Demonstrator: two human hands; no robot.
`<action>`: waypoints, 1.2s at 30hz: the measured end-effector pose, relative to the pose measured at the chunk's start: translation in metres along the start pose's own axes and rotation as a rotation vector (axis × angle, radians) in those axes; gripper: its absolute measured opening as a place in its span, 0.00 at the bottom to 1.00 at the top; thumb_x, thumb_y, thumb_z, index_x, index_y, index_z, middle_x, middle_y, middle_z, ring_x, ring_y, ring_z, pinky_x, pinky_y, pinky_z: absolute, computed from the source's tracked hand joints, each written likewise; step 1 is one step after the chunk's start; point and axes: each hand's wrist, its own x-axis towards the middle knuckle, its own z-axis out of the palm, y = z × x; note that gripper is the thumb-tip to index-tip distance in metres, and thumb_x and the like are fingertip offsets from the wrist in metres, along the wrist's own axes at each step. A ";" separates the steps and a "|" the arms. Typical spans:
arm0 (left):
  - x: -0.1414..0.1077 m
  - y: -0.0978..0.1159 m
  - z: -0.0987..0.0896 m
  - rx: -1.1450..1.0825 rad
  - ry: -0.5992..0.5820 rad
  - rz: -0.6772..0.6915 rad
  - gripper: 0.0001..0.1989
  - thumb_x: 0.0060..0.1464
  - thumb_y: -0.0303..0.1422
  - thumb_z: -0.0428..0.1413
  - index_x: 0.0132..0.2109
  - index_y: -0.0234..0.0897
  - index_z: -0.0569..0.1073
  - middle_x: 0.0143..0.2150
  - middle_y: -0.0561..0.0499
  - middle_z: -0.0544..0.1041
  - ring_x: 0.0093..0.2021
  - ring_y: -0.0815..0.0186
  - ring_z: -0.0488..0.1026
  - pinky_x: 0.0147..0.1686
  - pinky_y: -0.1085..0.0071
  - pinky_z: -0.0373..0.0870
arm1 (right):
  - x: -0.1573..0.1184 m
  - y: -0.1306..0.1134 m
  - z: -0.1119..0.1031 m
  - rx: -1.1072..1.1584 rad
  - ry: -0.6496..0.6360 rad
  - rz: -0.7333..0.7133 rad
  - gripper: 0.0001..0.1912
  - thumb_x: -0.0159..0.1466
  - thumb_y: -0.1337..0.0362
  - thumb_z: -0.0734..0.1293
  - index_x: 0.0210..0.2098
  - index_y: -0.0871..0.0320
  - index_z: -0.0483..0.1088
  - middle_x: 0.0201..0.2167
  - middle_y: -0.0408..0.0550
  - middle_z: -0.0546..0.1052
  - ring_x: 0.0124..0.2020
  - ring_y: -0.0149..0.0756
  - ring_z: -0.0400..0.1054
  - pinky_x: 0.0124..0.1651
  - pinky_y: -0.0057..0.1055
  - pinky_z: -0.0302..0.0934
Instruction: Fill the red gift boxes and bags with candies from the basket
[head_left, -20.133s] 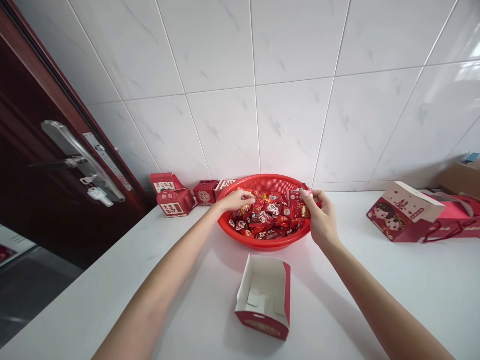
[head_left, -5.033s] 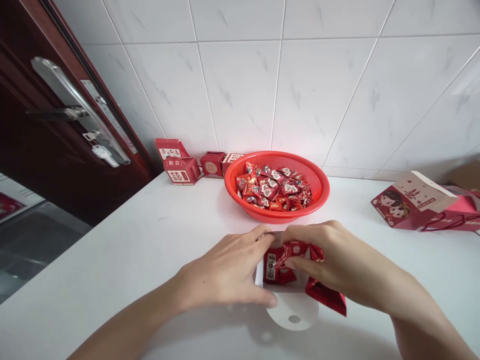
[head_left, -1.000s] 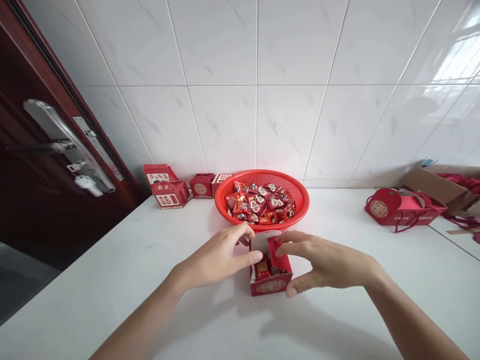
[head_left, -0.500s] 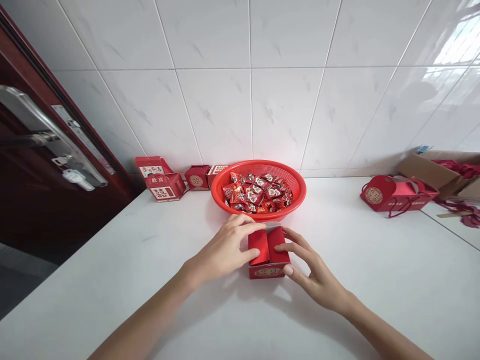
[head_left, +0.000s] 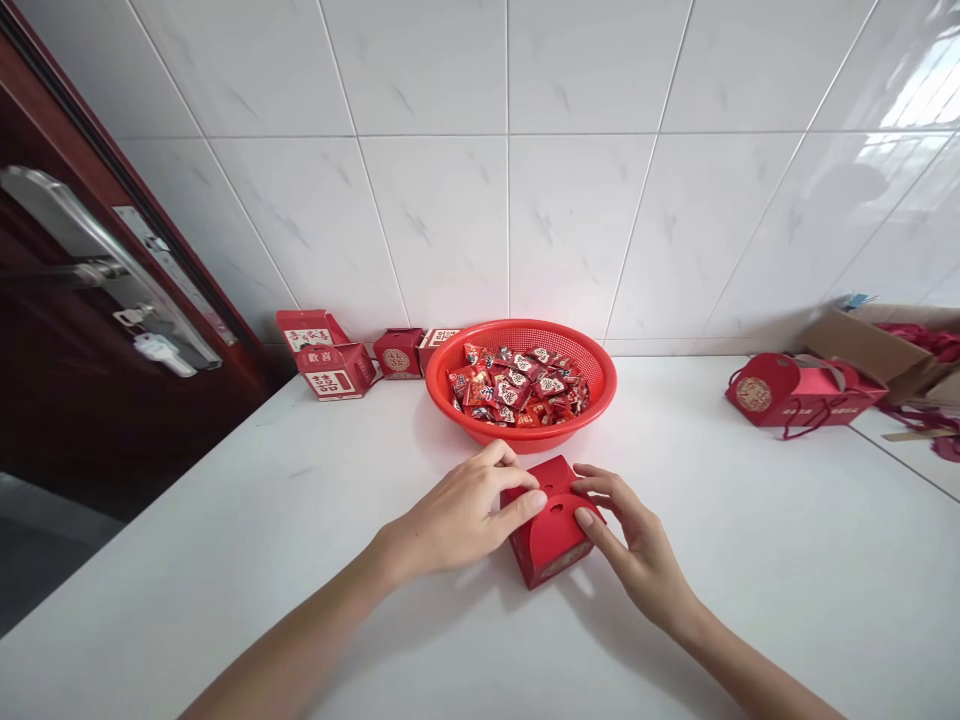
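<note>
A small red gift box (head_left: pixel 559 538) sits on the white tabletop in front of me, turned at a slight angle. Two of its top flaps are folded inward, each with a small cut-out hole, and part of a gold pattern shows on the front side. My left hand (head_left: pixel 466 508) grips the box's left side, its thumb on the top flap. From the right, my right hand (head_left: pixel 636 545) holds the opposite edge, thumb on the top and fingers behind. Just beyond stands a red plastic basket (head_left: pixel 480 432) containing wrapped candies (head_left: pixel 517 385).
Along the tiled wall at left stand red boxes, one with a raised flap (head_left: pixel 334 370) and a smaller one (head_left: pixel 400 352). A corded red box (head_left: pixel 806 395) lies at right, beside a cardboard carton (head_left: pixel 855 340) holding dark red material. A door handle (head_left: pixel 82 272) with keys is at left.
The inner flaps were on top before; now the rounded front and back flaps are folded down over them. The box has turned a little, and both hands have shifted with it.
</note>
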 end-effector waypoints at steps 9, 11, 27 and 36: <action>0.002 -0.002 0.012 -0.033 -0.014 -0.104 0.13 0.59 0.43 0.59 0.47 0.43 0.75 0.48 0.50 0.72 0.43 0.60 0.76 0.42 0.66 0.73 | -0.005 0.002 0.004 -0.281 0.128 -0.224 0.14 0.74 0.60 0.61 0.58 0.48 0.65 0.59 0.53 0.73 0.59 0.43 0.71 0.55 0.41 0.72; 0.002 -0.002 0.015 -0.023 0.000 -0.103 0.14 0.60 0.44 0.59 0.48 0.43 0.74 0.48 0.50 0.73 0.43 0.59 0.76 0.42 0.65 0.73 | -0.007 0.001 0.004 -0.376 0.150 -0.299 0.15 0.74 0.61 0.61 0.59 0.50 0.64 0.60 0.55 0.72 0.61 0.44 0.69 0.56 0.42 0.71; 0.007 -0.002 0.038 0.021 0.144 0.011 0.10 0.64 0.42 0.56 0.46 0.42 0.73 0.45 0.50 0.73 0.44 0.59 0.75 0.43 0.63 0.73 | -0.012 -0.001 0.006 -0.732 0.134 -0.497 0.30 0.66 0.53 0.68 0.65 0.56 0.65 0.67 0.65 0.61 0.61 0.57 0.64 0.53 0.53 0.69; 0.010 -0.009 0.048 -0.084 0.160 0.123 0.19 0.68 0.46 0.49 0.57 0.41 0.72 0.57 0.43 0.71 0.57 0.56 0.72 0.57 0.58 0.71 | -0.005 -0.002 -0.004 -0.621 0.130 -0.405 0.27 0.63 0.57 0.71 0.60 0.54 0.69 0.62 0.62 0.69 0.57 0.55 0.68 0.53 0.52 0.71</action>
